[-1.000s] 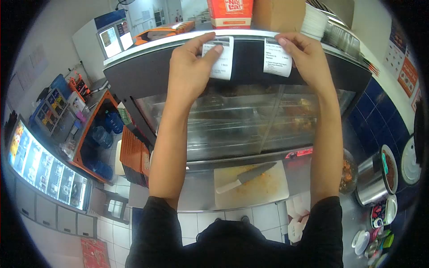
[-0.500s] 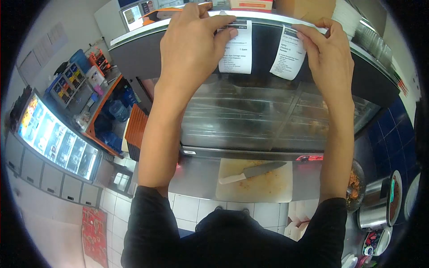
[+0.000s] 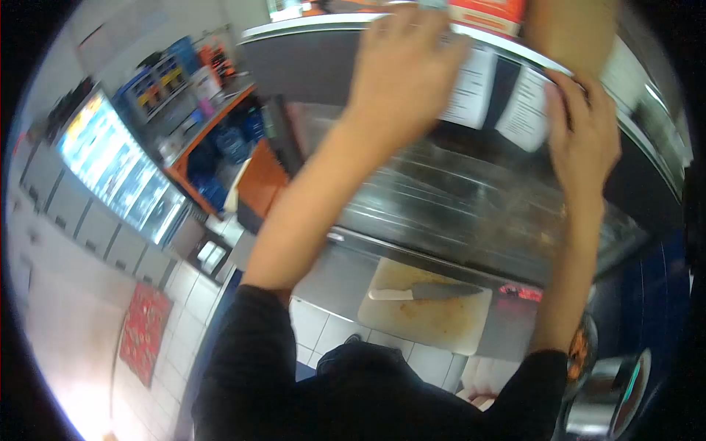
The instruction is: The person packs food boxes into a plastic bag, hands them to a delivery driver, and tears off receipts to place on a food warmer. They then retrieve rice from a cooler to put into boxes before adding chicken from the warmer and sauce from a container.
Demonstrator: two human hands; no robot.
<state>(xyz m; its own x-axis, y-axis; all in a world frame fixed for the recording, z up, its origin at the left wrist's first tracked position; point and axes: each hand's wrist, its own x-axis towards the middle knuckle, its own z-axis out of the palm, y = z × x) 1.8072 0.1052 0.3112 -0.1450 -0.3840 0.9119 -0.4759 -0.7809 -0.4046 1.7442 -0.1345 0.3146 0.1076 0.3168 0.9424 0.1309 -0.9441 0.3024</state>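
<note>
Two printed paper order tickets hang side by side from the top edge of a dark display case. My left hand [image 3: 408, 70], smeared by motion, is at the case's upper rim and covers the upper left of the left order ticket [image 3: 474, 92]. Its fingertips are too blurred to make out. At the right order ticket [image 3: 526, 110], my right hand [image 3: 585, 132] has its thumb and index finger pinched at the upper right corner. That ticket hangs tilted, and its print is blurred.
Below the glass-fronted case [image 3: 456, 198], a cutting board [image 3: 419, 323] with a knife [image 3: 423, 292] lies on the steel counter. A steel pot [image 3: 599, 400] and a pan of food [image 3: 577, 353] stand at lower right. Boxes [image 3: 485, 15] sit on top of the case. A lit fridge [image 3: 121, 169] is at left.
The view has turned and tilted, so the case and tickets appear farther right. My left hand has shifted over the left ticket's upper part; my right hand stays at the right ticket.
</note>
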